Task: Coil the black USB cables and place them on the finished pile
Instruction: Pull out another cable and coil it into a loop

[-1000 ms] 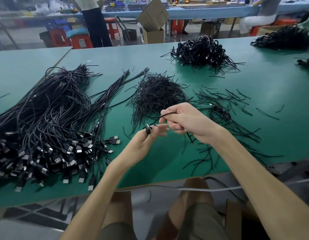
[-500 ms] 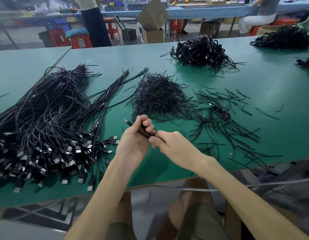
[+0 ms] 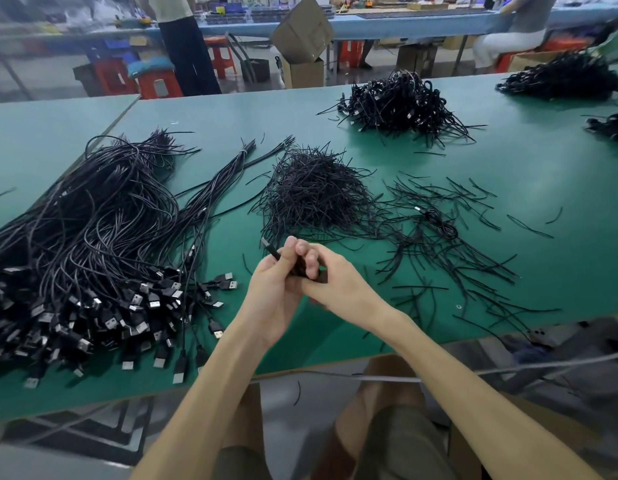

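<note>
Holds the coiled cable (image 3: 270, 250) in the left hand (image 3: 276, 289), grip curled round the loops, probably to stop any springing open, plug end poking out. Pinches the same bundle with the right hand (image 3: 338, 289), likely to bind it. Works just above the surface (image 3: 543, 188), between loose cables (image 3: 92, 237) and ties (image 3: 314, 195), both within reach, with the finished pile (image 3: 401, 102) well apart behind.

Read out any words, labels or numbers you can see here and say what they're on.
None can be read in this view.
Cardboard box: no print can be made out.
USB plugs on the loose cables: markings too small to read.
Coiled cable: no label shows.
Background benches: blurred.
</note>
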A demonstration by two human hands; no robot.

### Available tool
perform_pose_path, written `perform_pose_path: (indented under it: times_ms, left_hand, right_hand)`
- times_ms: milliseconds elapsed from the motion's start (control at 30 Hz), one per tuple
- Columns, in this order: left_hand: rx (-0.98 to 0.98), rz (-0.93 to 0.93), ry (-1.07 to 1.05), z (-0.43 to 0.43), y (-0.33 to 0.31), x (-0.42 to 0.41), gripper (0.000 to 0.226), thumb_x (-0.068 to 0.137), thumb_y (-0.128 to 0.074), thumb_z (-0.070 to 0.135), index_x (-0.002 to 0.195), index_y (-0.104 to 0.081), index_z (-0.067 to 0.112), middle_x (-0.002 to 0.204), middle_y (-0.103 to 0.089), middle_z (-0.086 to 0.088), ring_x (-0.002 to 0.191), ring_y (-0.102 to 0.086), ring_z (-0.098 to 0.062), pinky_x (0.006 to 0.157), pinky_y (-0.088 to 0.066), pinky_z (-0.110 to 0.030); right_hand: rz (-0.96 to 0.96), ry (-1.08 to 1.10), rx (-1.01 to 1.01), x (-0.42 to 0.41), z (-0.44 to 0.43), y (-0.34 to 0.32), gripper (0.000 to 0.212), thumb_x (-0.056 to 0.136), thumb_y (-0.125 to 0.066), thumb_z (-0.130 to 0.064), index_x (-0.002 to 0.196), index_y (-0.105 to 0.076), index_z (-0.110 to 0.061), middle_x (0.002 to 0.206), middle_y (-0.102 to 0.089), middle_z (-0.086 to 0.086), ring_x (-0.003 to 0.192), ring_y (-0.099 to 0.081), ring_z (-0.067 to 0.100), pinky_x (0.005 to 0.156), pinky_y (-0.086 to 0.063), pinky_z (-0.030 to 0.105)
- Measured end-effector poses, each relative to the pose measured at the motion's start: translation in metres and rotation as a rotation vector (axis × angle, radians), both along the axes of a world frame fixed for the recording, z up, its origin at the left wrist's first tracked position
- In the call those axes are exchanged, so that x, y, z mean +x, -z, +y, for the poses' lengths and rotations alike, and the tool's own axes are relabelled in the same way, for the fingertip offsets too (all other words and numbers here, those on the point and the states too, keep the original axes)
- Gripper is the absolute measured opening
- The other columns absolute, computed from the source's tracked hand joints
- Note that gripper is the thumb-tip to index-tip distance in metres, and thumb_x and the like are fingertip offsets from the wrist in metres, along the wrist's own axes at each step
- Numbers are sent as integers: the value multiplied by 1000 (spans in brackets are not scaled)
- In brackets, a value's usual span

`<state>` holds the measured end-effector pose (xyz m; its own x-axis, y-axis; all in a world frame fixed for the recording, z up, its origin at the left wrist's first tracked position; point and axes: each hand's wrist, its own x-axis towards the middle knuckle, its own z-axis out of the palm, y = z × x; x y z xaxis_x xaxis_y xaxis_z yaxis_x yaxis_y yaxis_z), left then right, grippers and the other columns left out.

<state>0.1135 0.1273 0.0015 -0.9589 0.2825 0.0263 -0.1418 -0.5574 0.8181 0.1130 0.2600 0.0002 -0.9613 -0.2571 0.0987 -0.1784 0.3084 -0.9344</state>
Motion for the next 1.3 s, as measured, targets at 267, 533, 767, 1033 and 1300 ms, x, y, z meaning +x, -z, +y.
perform_pose_path:
  times_ms: [267, 533, 767, 1033, 1300]
  left_hand:
    - [-237, 214, 334, -34, -2, 0, 29, 104, -46, 5, 128, -60, -1, 125, -67, -19, 119, -63, -30, 100, -50, -33]
    - [-470, 241, 103, -27, -9, 6, 29, 105, -43, 0, 126, -62, -4, 119, -72, -20, 106, -69, -30, 90, -54, -32]
    - [-621, 298, 325, -47, -20, 12, 31, 107, -44, 9, 131, -62, 2, 132, -68, -14, 126, -62, -32, 113, -42, -45]
    - [-1109, 312, -93, -45, -23, 6, 14, 92, -72, 8, 89, -76, 21, 76, -76, 1, 71, -73, -19, 74, -62, -37]
    - [-1503, 327, -169, -44, -10, -4, 32, 90, -68, 56, 90, -61, 25, 69, -63, 5, 62, -60, -15, 55, -43, -30]
  right_hand:
    - [-100, -68, -327, 9, 4, 12, 35, 90, -66, -14, 114, -73, -38, 64, -52, -12, 56, -37, 9, 44, -32, 21]
    - [-34, 7, -386, 10, -1, 13, 32, 91, -64, -5, 105, -75, -32, 64, -64, -6, 50, -52, 10, 39, -39, 23]
    - [-59, -97, -356, 15, 4, 17, 33, 91, -73, -12, 120, -74, -28, 77, -69, -4, 63, -57, 12, 48, -45, 26]
    - [119, 9, 0, 9, 9, 14, 24, 89, -76, -29, 112, -74, -31, 81, -58, 5, 62, -59, 29, 54, -47, 30]
    - [176, -50, 417, -1, 18, 4, 14, 98, -65, -17, 106, -74, -11, 89, -56, 5, 80, -54, 19, 75, -43, 36]
